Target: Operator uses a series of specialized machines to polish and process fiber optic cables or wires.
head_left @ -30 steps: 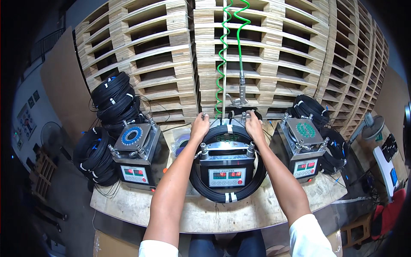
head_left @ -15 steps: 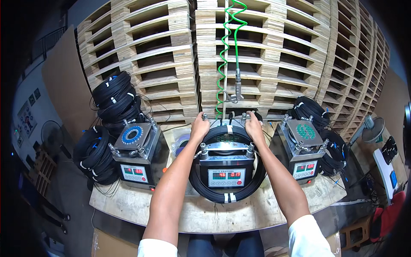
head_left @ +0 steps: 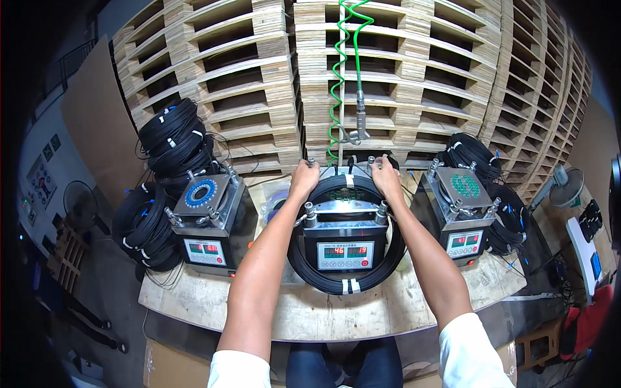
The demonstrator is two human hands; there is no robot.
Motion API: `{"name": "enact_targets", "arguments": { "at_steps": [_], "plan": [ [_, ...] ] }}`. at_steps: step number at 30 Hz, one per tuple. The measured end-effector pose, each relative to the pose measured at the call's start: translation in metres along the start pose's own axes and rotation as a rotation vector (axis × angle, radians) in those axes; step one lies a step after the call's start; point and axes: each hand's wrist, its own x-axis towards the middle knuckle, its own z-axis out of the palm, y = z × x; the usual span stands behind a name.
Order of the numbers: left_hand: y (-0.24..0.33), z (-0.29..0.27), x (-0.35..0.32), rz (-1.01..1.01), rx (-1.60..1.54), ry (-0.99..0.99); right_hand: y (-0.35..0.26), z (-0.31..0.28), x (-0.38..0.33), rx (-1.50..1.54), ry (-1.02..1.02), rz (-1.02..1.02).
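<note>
A black cable coil (head_left: 346, 284) with white tape bands rings the middle metal machine (head_left: 345, 242), which has a small red-digit display on its front. My left hand (head_left: 304, 179) grips the coil at its far left side. My right hand (head_left: 386, 174) grips the same coil at the far right. Both hands sit at the back of the machine, near its upright metal posts. A green spiral air hose with a metal tool (head_left: 359, 123) hangs just above and between my hands.
Two similar machines stand to the left (head_left: 206, 223) and right (head_left: 460, 210) on the wooden bench (head_left: 323, 313). Stacks of black cable coils (head_left: 174, 145) lie at the left and right (head_left: 482, 158). Wooden pallets (head_left: 420, 71) rise behind. A fan (head_left: 559, 181) stands at the right.
The hanging metal tool on the green hose has risen away from the machine. My hands stay on the coil's far side.
</note>
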Motion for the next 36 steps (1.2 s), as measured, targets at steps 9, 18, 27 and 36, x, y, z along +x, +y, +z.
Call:
{"name": "enact_targets", "arguments": {
  "at_steps": [9, 18, 27, 36],
  "plan": [
    [-0.003, 0.006, 0.007, -0.004, 0.06, -0.003, 0.016, 0.005, 0.012, 0.117, 0.022, -0.081],
    [-0.003, 0.005, 0.006, 0.075, -0.027, 0.004, 0.012, 0.004, 0.009, 0.086, 0.025, -0.065],
    [-0.004, 0.004, 0.005, 0.04, -0.002, 0.02, 0.004, 0.004, 0.004, 0.007, 0.035, 0.018],
    [-0.005, 0.003, 0.002, 0.033, 0.044, 0.063, 0.013, 0.009, 0.007, 0.104, 0.035, -0.118]
  ]
}}
